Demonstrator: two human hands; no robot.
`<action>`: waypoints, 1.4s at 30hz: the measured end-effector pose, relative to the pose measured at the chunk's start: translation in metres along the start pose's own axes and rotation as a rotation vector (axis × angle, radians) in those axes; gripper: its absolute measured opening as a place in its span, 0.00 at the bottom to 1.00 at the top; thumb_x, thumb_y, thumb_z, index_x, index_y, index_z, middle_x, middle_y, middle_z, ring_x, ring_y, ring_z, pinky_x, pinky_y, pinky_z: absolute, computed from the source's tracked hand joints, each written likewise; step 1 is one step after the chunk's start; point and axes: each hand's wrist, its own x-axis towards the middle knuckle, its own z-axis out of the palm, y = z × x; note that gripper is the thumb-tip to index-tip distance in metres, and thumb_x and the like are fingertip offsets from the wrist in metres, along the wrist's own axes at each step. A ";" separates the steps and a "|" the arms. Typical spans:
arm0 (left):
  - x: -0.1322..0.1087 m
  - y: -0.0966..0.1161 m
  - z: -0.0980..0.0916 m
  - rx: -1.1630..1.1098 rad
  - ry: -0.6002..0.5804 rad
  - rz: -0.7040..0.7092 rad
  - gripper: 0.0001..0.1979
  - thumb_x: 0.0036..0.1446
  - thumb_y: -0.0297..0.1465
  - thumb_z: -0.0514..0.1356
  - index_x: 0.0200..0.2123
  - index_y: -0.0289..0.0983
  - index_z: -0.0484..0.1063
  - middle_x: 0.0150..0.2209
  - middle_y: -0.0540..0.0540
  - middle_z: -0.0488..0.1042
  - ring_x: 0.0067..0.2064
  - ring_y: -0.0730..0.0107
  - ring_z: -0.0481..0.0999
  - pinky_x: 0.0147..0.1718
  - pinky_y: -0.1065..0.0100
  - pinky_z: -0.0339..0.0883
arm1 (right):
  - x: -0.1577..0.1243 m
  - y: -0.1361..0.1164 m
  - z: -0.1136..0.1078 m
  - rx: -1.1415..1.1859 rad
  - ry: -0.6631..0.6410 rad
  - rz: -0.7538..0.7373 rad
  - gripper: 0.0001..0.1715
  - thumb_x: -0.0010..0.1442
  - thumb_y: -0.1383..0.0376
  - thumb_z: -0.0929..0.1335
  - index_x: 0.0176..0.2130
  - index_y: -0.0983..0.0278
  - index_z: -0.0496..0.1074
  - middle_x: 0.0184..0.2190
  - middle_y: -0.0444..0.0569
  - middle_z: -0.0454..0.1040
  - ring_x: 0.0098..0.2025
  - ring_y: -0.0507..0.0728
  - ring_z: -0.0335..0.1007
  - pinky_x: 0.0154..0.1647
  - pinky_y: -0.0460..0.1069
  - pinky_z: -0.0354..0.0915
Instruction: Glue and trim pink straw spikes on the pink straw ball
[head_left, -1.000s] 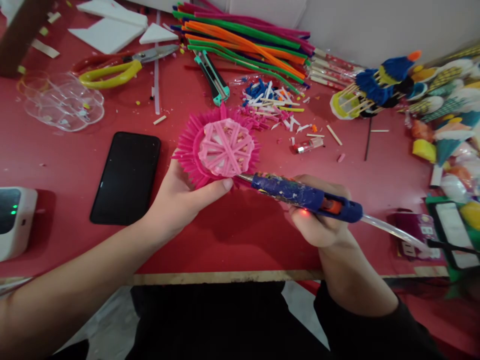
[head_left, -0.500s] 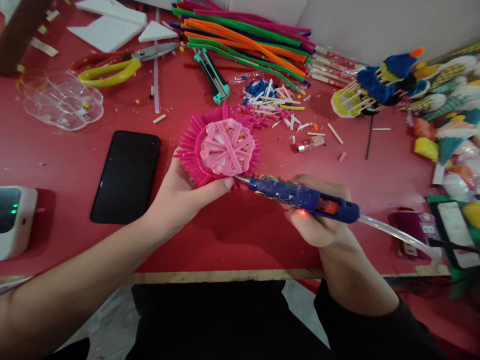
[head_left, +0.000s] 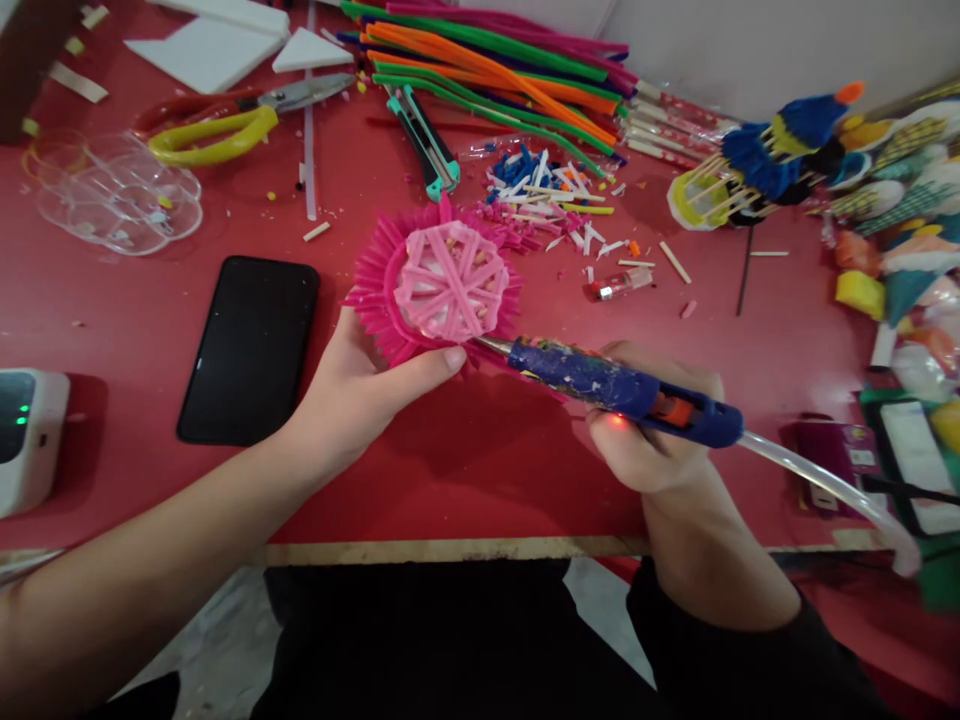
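Observation:
A round pink craft piece (head_left: 452, 282) has crossed strips over its centre and a spiky magenta fringe around it. My left hand (head_left: 375, 385) grips its lower left edge, thumb in front and the other fingers hidden behind. In my right hand (head_left: 652, 440) is a blue hot glue gun (head_left: 585, 378), its small red light glowing. The metal tip touches or nearly touches the lower rim of the pink piece, close to my left thumb. A clear glue stick (head_left: 817, 470) sticks out of the gun's back end and bends downward.
Left of my hands lie a black phone (head_left: 251, 350), a clear petal-shaped tray (head_left: 120, 205) and yellow-and-red-handled scissors (head_left: 217, 135). Behind are a utility knife (head_left: 424, 140), pipe cleaners (head_left: 495, 70) and cut scraps (head_left: 547, 190). A blue stick figure (head_left: 765, 160) stands at right.
The glue gun and my right hand have shifted slightly right, the tip sliding a little along the pink piece's lower rim. The pink piece has tilted slightly.

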 end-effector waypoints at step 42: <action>-0.002 0.009 0.009 -0.146 -0.016 -0.070 0.27 0.40 0.20 0.77 0.42 0.46 0.75 0.39 0.58 0.84 0.54 0.61 0.80 0.62 0.57 0.71 | -0.004 -0.005 0.001 -0.193 0.165 -0.127 0.07 0.52 0.69 0.66 0.29 0.56 0.64 0.20 0.43 0.64 0.20 0.56 0.58 0.19 0.53 0.55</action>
